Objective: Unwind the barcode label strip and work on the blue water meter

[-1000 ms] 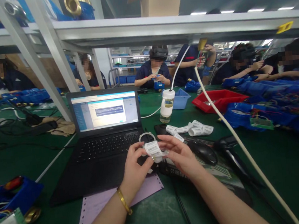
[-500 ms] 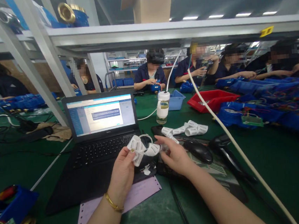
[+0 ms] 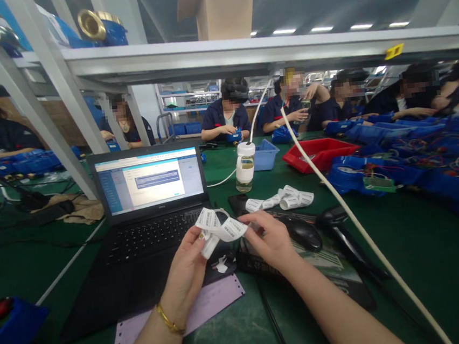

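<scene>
A curling white strip of barcode labels (image 3: 232,229) stretches between my two hands, above the laptop's front right corner. My left hand (image 3: 189,254) pinches its left part, where the strip folds over itself. The strip's right end lies between the thumb and fingers of my right hand (image 3: 269,239). Behind my right hand, more curled labels (image 3: 297,197) rest on the table. The open laptop (image 3: 148,255) has a lit screen showing a web page with a dark blue block of text.
A black mouse (image 3: 305,233) and a black handheld scanner (image 3: 352,244) lie to the right. A pale cable (image 3: 350,209) slants across there. Behind stand a glass bottle (image 3: 245,170) and a red bin (image 3: 317,155). Pink paper (image 3: 213,303) sticks out under the laptop. Co-workers (image 3: 226,118) sit opposite.
My right hand's fingers have closed on the strip's right end, and the strip is spread flatter, with its barcodes facing me. The whole view has shifted slightly.
</scene>
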Demonstrator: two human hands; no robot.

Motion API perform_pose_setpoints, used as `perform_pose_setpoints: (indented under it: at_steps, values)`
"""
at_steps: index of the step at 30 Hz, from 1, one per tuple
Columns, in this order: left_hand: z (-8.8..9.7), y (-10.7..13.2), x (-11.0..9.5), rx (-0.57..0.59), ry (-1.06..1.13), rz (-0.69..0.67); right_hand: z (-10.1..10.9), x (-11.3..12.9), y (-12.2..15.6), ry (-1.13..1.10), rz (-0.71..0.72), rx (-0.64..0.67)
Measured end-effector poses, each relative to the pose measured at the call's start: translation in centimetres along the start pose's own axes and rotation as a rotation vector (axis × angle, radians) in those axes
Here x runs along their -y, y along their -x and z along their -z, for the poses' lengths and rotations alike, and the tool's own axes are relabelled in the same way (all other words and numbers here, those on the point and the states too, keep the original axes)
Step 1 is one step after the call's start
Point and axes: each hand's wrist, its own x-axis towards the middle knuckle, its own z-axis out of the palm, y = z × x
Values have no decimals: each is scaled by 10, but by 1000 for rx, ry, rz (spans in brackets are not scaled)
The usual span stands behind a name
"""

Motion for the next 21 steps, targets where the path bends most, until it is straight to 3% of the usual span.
perform_pose_setpoints:
  at_steps: [8,12,17,21]
  values:
    - [4,3,4,94,-162,41,1,-1,-1,-8,17,-144]
    - [12,3,7,85,-413,-119,3,0,-2,1,68,-218]
    - [14,2,6,-95,-580,-342,5,4,-3,7,176,-239]
    - [6,5,1,-12,-655,-386,7,7,-3,-14,281,-188]
